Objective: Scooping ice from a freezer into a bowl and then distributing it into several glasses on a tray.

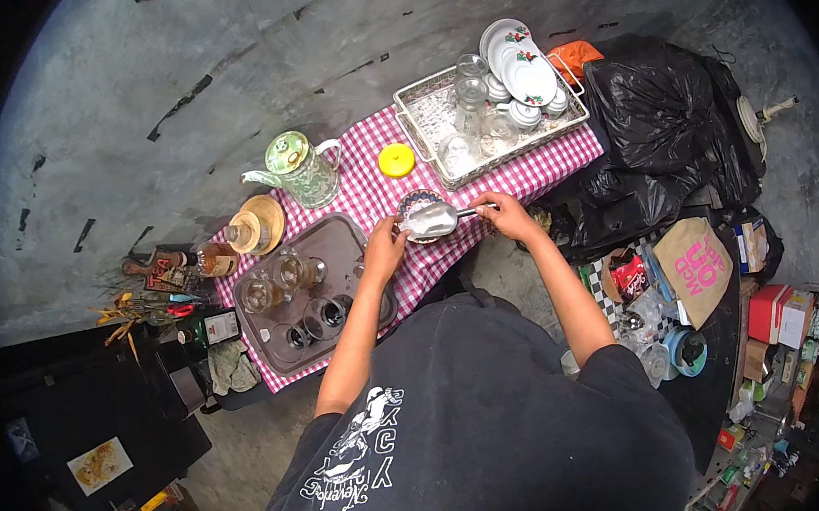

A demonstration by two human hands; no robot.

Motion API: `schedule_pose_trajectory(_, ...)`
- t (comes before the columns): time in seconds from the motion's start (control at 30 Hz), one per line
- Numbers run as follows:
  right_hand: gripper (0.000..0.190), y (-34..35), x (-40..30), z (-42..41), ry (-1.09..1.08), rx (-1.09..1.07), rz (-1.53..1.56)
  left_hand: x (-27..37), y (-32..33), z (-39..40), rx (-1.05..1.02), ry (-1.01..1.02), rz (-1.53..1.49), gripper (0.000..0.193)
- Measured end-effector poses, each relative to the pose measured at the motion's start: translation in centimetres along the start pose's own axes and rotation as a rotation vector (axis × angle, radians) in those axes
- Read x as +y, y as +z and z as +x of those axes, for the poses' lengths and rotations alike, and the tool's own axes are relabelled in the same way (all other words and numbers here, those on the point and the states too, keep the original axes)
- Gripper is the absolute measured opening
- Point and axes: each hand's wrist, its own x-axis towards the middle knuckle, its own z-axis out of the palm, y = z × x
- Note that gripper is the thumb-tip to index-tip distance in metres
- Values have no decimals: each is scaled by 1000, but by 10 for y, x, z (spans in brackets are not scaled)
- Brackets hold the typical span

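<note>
A metal scoop (pixel 433 222) with a black handle lies level over a small bowl with a patterned rim (pixel 420 197). My right hand (pixel 510 216) pinches the handle near its end. At the scoop's front tip are the fingers of my left hand (pixel 385 246); whether they grip the scoop or the bowl's edge cannot be told. The scoop hides most of the bowl's inside. Just beyond sits a round yellow lid (pixel 396 160). Left of my left hand, a brown tray (pixel 351 238) carries several glass mugs, two with dark contents (pixel 328 311).
A green enamel pot (pixel 302 170) stands at the back of the checked tablecloth (pixel 362 141). A metal-rimmed tray (pixel 424 108) holds glasses, lidded cups and white plates (pixel 529 76). Left are a bottle (pixel 216 259) and wooden dishes (pixel 265 223). Black plastic bags (pixel 657 124) bulge at the right.
</note>
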Motion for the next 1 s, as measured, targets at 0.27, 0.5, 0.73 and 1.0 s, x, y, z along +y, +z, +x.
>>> schedule_pose_trajectory(0.27, 16, 5, 3, -6, 62, 16, 112, 4, 5, 0, 51, -41, -9, 33)
schedule_pose_trajectory(0.5, 18, 13, -14, -4, -56, 38, -65, -9, 8, 1, 20, -18, 28, 32)
schedule_pose_trajectory(0.73, 18, 11, -10, -7, 83, 11, 17, 4, 5, 1, 12, -51, 30, 34)
schedule_pose_trajectory(1.0, 17, 3, -2, -9, 136, -6, 105, -1, 6, 5, 44, -31, 33, 34)
